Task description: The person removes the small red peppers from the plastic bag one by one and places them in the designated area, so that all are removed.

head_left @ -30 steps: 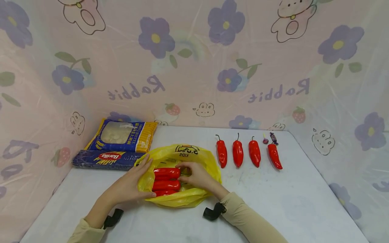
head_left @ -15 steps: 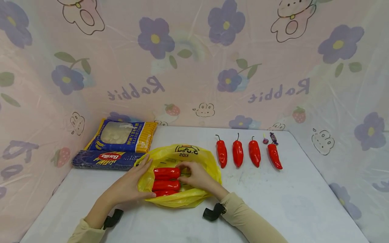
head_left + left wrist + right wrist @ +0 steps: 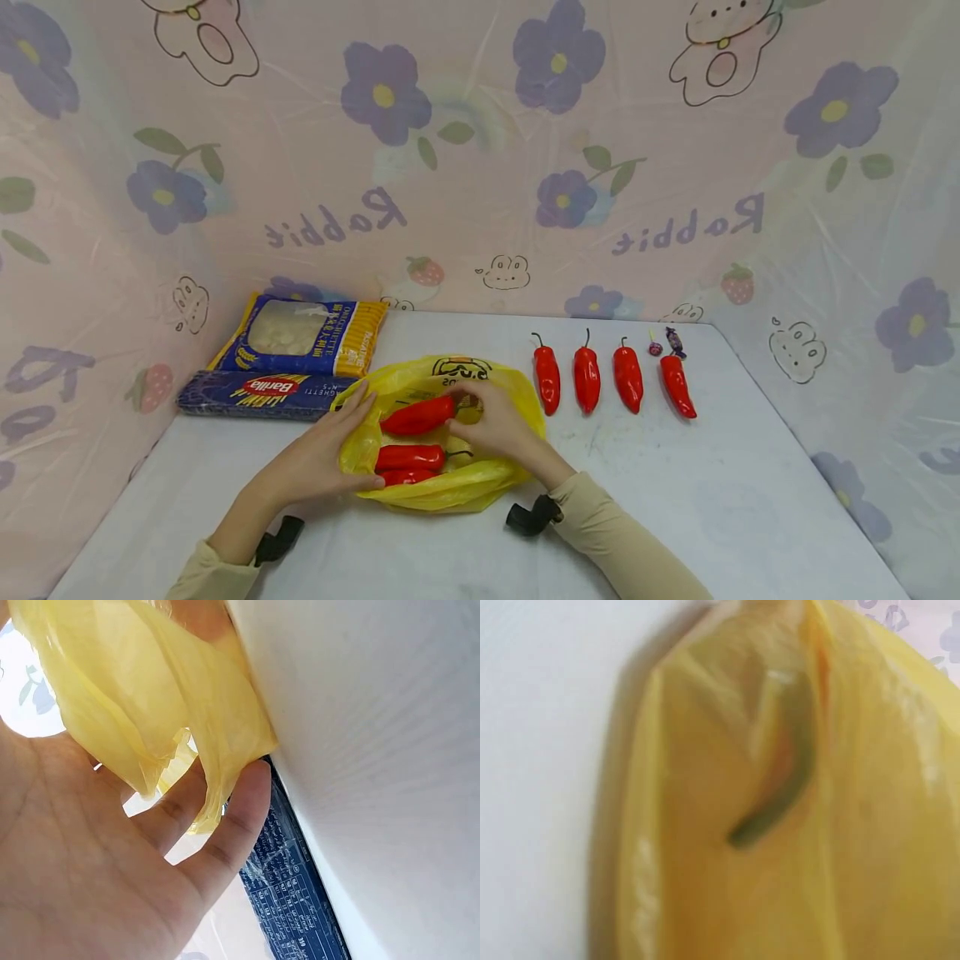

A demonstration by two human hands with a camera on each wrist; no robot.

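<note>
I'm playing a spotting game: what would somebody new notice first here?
Probably the bright yellow bag in the middle, with red peppers inside, one held at its end by the right hand. Next, four more red peppers lined up to the right. Then the blue pasta packs at the left.

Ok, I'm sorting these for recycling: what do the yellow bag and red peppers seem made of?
Yellow bag: thin plastic film, slightly glossy; it creases and looks translucent. Red peppers: smooth and very shiny, perhaps moulded plastic or foam given their similar shapes, though real waxy skin could look alike.
</note>
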